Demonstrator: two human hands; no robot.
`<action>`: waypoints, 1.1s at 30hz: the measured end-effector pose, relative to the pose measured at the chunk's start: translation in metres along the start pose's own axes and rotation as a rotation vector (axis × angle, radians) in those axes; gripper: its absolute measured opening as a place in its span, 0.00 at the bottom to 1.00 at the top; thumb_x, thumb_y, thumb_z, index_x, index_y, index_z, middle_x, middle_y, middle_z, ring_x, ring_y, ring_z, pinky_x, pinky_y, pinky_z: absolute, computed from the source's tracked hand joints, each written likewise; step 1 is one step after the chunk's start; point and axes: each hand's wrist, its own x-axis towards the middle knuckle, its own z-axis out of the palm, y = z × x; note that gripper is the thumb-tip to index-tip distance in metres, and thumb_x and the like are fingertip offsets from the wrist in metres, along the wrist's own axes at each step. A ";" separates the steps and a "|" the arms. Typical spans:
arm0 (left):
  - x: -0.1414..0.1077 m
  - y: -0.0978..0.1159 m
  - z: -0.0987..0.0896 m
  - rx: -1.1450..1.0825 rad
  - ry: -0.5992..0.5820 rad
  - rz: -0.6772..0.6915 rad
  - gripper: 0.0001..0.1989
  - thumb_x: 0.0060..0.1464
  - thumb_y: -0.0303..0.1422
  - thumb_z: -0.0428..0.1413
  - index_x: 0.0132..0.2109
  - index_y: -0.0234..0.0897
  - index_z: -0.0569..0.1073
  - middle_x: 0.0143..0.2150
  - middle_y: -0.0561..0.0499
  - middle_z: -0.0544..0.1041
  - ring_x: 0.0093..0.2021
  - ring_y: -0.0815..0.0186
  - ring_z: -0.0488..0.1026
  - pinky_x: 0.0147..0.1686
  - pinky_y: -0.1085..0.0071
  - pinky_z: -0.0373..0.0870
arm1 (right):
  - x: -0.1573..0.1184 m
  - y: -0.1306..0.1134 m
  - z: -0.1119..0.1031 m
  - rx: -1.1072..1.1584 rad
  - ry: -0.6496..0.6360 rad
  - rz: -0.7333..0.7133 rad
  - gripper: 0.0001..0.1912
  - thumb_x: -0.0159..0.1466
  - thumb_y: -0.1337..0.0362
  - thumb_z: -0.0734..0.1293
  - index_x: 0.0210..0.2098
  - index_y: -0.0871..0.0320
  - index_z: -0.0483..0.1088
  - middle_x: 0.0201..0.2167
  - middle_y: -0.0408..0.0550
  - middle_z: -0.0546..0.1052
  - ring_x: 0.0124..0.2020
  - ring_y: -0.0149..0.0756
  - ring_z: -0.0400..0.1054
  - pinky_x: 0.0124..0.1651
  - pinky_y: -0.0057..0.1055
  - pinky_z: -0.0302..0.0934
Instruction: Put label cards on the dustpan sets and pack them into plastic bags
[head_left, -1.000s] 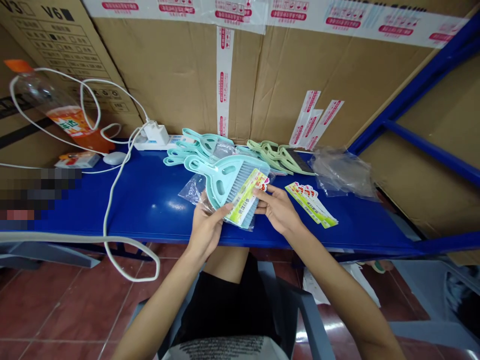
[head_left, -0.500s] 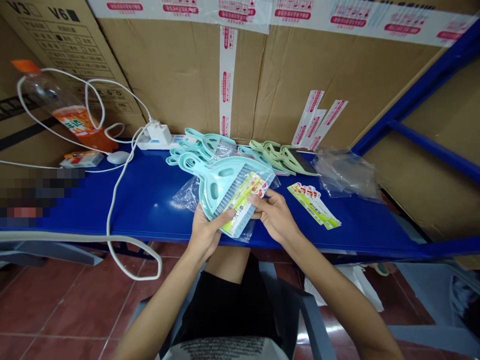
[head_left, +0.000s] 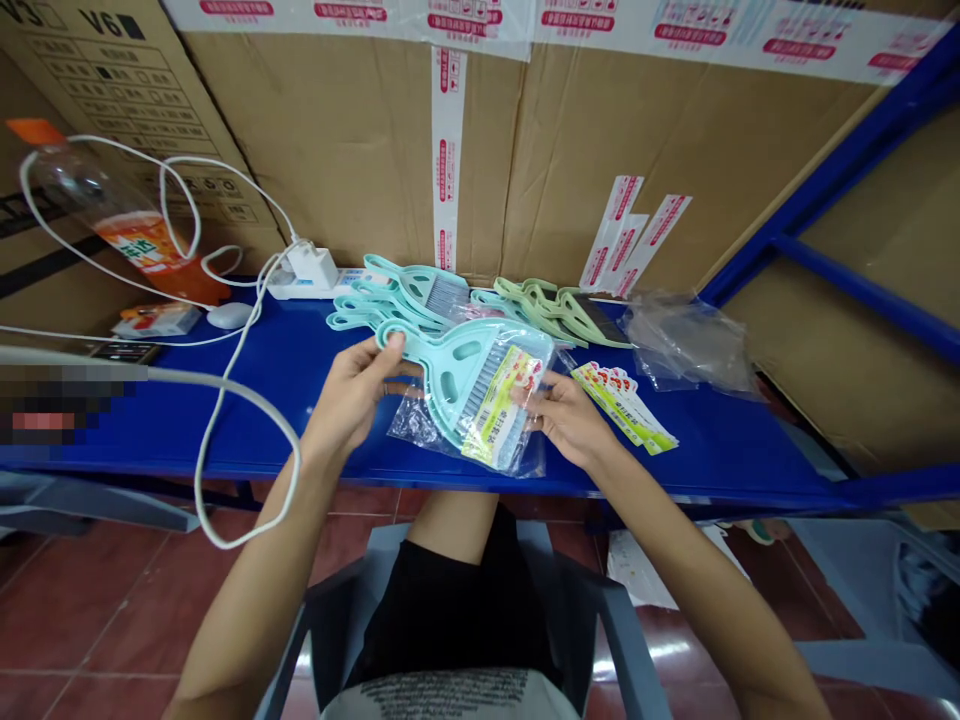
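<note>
Over a blue desk (head_left: 720, 450), a pale-blue dustpan-and-brush set (head_left: 484, 375) slants from far left to near right; the left hand (head_left: 349, 395), thumb over fingers, pinches its handle, while the right hand (head_left: 566, 415), half closed, grips the film-covered broad end at the label card (head_left: 495, 405).

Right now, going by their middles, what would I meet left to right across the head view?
Orange drink bottle → left hand → held dustpan and brush → right hand → printed cards → clear plastic bags.
</note>
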 end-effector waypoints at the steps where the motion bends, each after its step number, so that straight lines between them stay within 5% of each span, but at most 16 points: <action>1: 0.007 0.001 0.002 0.039 0.011 -0.048 0.27 0.45 0.49 0.80 0.40 0.33 0.81 0.37 0.45 0.85 0.33 0.59 0.84 0.27 0.71 0.81 | 0.004 0.001 -0.001 -0.035 0.021 0.025 0.32 0.37 0.59 0.92 0.37 0.58 0.79 0.31 0.46 0.86 0.27 0.36 0.80 0.28 0.27 0.76; 4: 0.018 -0.009 0.005 0.041 0.048 -0.178 0.23 0.40 0.40 0.79 0.36 0.32 0.79 0.29 0.49 0.81 0.27 0.62 0.82 0.26 0.69 0.82 | 0.015 0.003 -0.002 -0.132 0.090 0.050 0.38 0.35 0.57 0.93 0.40 0.58 0.77 0.32 0.48 0.86 0.32 0.40 0.82 0.32 0.32 0.79; 8: 0.016 -0.026 -0.001 -0.065 0.122 -0.256 0.16 0.43 0.33 0.75 0.36 0.30 0.79 0.33 0.45 0.84 0.28 0.61 0.83 0.28 0.67 0.84 | 0.019 0.005 -0.003 -0.198 0.168 -0.035 0.40 0.38 0.53 0.92 0.41 0.53 0.69 0.27 0.42 0.83 0.30 0.39 0.80 0.28 0.29 0.75; 13: 0.008 -0.031 -0.008 -0.204 0.199 -0.285 0.11 0.47 0.28 0.71 0.35 0.31 0.78 0.33 0.46 0.85 0.30 0.60 0.85 0.31 0.67 0.86 | 0.022 0.000 -0.013 -0.324 0.308 -0.465 0.24 0.60 0.43 0.81 0.35 0.53 0.70 0.32 0.44 0.80 0.34 0.36 0.77 0.37 0.32 0.77; 15: 0.006 -0.030 -0.009 -0.234 0.212 -0.293 0.09 0.49 0.27 0.70 0.35 0.30 0.78 0.32 0.46 0.84 0.30 0.61 0.84 0.31 0.68 0.86 | 0.025 -0.004 -0.016 -0.324 0.409 -0.564 0.22 0.59 0.46 0.82 0.40 0.52 0.73 0.39 0.44 0.81 0.40 0.36 0.78 0.42 0.32 0.78; 18: 0.005 -0.029 -0.008 -0.241 0.206 -0.299 0.08 0.51 0.26 0.69 0.35 0.30 0.78 0.32 0.46 0.84 0.28 0.63 0.84 0.30 0.70 0.85 | 0.030 -0.008 -0.019 -0.176 0.286 -0.331 0.32 0.52 0.47 0.86 0.48 0.51 0.73 0.42 0.45 0.83 0.41 0.40 0.81 0.39 0.35 0.80; 21: 0.004 -0.028 -0.009 -0.221 0.199 -0.298 0.08 0.51 0.26 0.69 0.37 0.30 0.77 0.34 0.45 0.85 0.29 0.62 0.85 0.30 0.69 0.85 | 0.033 -0.008 -0.020 -0.126 0.107 -0.126 0.30 0.51 0.43 0.86 0.41 0.56 0.77 0.33 0.49 0.84 0.29 0.40 0.80 0.29 0.34 0.79; 33: -0.008 -0.021 -0.026 -0.157 0.184 -0.301 0.18 0.47 0.32 0.76 0.36 0.34 0.74 0.35 0.48 0.83 0.40 0.58 0.86 0.41 0.62 0.89 | 0.023 -0.005 -0.023 -0.143 0.085 -0.016 0.15 0.58 0.57 0.84 0.32 0.62 0.82 0.30 0.57 0.86 0.26 0.40 0.83 0.26 0.27 0.77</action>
